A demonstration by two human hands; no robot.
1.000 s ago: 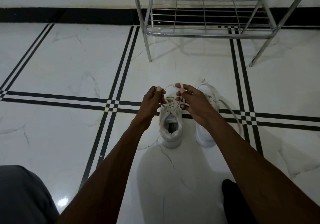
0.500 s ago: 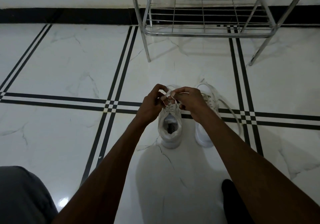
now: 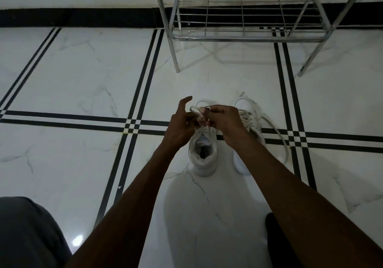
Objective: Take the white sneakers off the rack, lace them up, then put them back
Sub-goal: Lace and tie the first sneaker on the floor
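Observation:
Two white sneakers stand side by side on the floor, heels toward me. Over the left sneaker (image 3: 204, 157) my left hand (image 3: 182, 124) and my right hand (image 3: 222, 120) meet, both pinching its white lace (image 3: 195, 111), which forms a small loop between the fingers. My left index finger sticks up free. The right sneaker (image 3: 251, 122) sits partly behind my right forearm, its loose lace (image 3: 277, 131) trailing onto the floor at the right. The metal shoe rack (image 3: 244, 37) stands beyond them with a bare lower shelf.
White marble floor (image 3: 83, 77) with black stripe lines. A black skirting band (image 3: 83, 17) runs along the wall. My grey-clad knee (image 3: 27, 232) is at the lower left and a dark foot (image 3: 275, 238) at the lower right.
My hands, apart and holding lace ends a second ago, have come together over the left sneaker and now work a loop of lace. The view has shifted slightly.

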